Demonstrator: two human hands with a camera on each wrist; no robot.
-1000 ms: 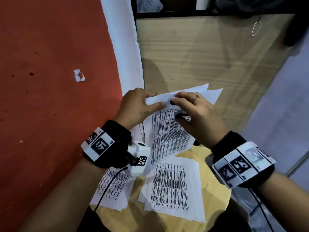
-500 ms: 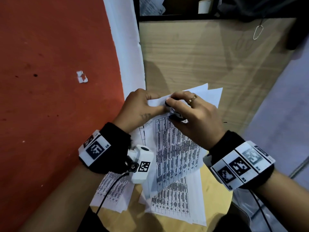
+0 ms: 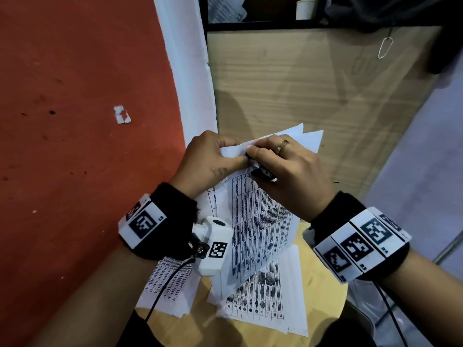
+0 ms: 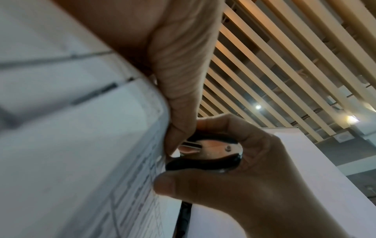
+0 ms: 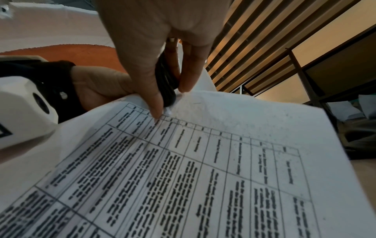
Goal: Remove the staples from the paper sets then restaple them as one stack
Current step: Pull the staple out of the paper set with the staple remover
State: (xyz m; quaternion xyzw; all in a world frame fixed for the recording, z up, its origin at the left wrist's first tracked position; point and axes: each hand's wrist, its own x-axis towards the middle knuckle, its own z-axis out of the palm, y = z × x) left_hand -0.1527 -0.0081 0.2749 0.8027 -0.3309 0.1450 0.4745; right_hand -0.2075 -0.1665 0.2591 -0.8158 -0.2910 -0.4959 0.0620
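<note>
I hold a stapled paper set printed with tables up in the air. My left hand pinches its top corner, thumb on the front of the sheets. My right hand grips a black and chrome staple remover, its metal claws set against the corner of the paper set right beside the left thumb. In the right wrist view the staple remover sits between thumb and fingers. The staple itself is hidden.
Two more printed paper sets lie on the round wooden table below my hands. A red wall stands on the left, a wooden panel behind. A paper clip hangs at the top right.
The held set has been lifted and tilted more upright. My right hand has moved the staple remover up and left to the top corner by my left thumb.
</note>
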